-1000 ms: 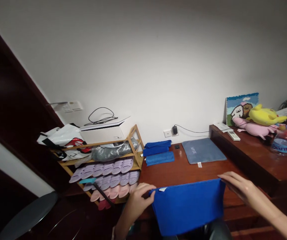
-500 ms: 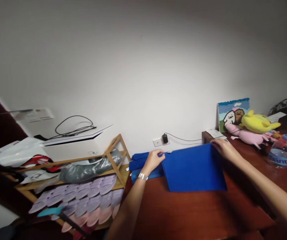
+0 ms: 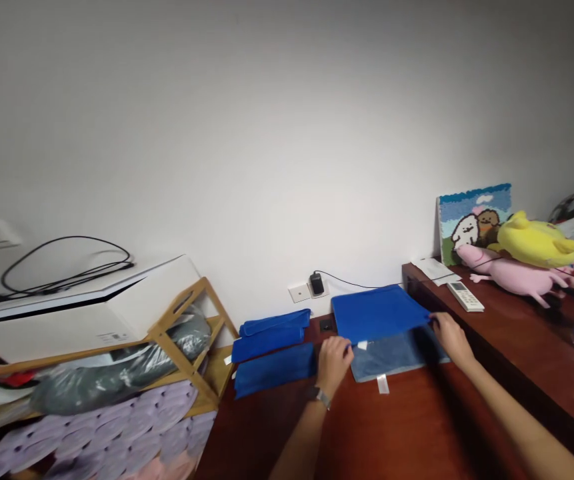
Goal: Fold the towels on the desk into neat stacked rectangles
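While holding bright-blue cloth [image 3: 377, 310] by its near corners, resting most of it over rear part of grey-blue cloth [image 3: 391, 357] on table [image 3: 367, 427]. Gripping near-left corner with left hand [image 3: 335, 363], near-right with right hand [image 3: 451, 339], both in a nearly closed pinch. Looks mostly laid flat. Not yet released at either corner. Not covering grey-blue cloth's front strip or its white tag [image 3: 383, 384]. Already folded at left, beside wooden rack [image 3: 221, 368]: medium-blue cloth [image 3: 274, 370], royal-blue bundle [image 3: 269, 341] behind. Can't tell number of cloths in bundle.
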A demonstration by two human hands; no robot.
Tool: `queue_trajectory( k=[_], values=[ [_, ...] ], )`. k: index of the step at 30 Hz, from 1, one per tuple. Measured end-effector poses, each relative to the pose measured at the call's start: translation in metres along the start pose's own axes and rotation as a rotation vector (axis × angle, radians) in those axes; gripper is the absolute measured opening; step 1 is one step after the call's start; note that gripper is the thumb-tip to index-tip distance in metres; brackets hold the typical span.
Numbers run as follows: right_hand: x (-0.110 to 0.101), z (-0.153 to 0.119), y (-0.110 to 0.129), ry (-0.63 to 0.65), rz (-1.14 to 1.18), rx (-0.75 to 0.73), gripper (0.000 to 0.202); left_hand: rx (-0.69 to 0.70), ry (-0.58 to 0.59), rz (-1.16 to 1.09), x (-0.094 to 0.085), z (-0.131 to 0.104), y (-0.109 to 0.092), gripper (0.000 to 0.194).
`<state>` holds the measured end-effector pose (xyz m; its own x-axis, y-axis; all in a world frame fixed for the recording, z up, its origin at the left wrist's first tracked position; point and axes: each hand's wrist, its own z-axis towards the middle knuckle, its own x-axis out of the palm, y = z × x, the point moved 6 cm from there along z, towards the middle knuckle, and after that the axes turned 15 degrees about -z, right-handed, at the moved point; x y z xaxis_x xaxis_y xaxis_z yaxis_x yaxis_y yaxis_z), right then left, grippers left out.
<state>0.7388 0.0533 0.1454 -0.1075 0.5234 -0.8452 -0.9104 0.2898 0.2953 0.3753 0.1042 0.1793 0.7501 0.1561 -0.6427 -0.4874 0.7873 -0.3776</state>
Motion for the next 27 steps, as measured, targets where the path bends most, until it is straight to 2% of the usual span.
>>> queue_trajectory(
  k=[3,4,6,10,12,14,16,17,19,21,23,24,25,27],
  values=[
    [0.068,-0.041,-0.032,0.215,-0.064,0.080,0.038,-0.059,0.111,0.017,0.052,-0.051,0.014,0.019],
    [0.083,-0.053,-0.039,0.238,-0.067,0.084,0.038,-0.075,0.127,0.014,0.063,-0.064,0.018,0.020],
    [0.102,-0.071,-0.048,0.207,-0.056,0.059,0.040,-0.098,0.144,0.010,0.077,-0.080,0.024,0.023],
    [0.109,-0.087,-0.049,0.127,-0.118,-0.018,0.043,-0.113,0.192,0.022,0.082,-0.086,0.023,0.023],
    [0.103,-0.088,-0.043,0.109,-0.225,-0.059,0.042,-0.113,0.233,0.009,0.080,-0.089,0.017,0.027],
    [0.096,-0.088,-0.039,0.094,-0.335,-0.090,0.040,-0.118,0.274,-0.006,0.071,-0.101,0.013,0.038],
    [0.089,-0.088,-0.038,0.119,-0.407,-0.094,0.040,-0.139,0.306,0.010,0.050,-0.127,0.018,0.047],
    [0.087,-0.090,-0.038,0.148,-0.425,-0.083,0.041,-0.160,0.311,0.036,0.034,-0.144,0.025,0.049],
    [0.081,-0.096,-0.038,0.184,-0.433,-0.056,0.046,-0.222,0.297,0.114,-0.010,-0.184,0.046,0.048],
    [0.072,-0.111,-0.026,0.144,-0.395,-0.072,0.050,-0.308,0.251,0.212,-0.066,-0.226,0.074,0.046],
    [0.064,-0.139,0.005,0.079,-0.298,-0.156,0.049,-0.423,0.188,0.312,-0.121,-0.262,0.102,0.044],
    [0.062,-0.157,0.027,0.074,-0.227,-0.220,0.046,-0.471,0.173,0.337,-0.143,-0.277,0.112,0.045],
    [0.062,-0.178,0.054,0.093,-0.149,-0.286,0.042,-0.511,0.164,0.349,-0.160,-0.288,0.120,0.046],
    [0.068,-0.220,0.117,0.184,0.008,-0.415,0.035,-0.553,0.158,0.340,-0.179,-0.299,0.126,0.047]
  ],
)
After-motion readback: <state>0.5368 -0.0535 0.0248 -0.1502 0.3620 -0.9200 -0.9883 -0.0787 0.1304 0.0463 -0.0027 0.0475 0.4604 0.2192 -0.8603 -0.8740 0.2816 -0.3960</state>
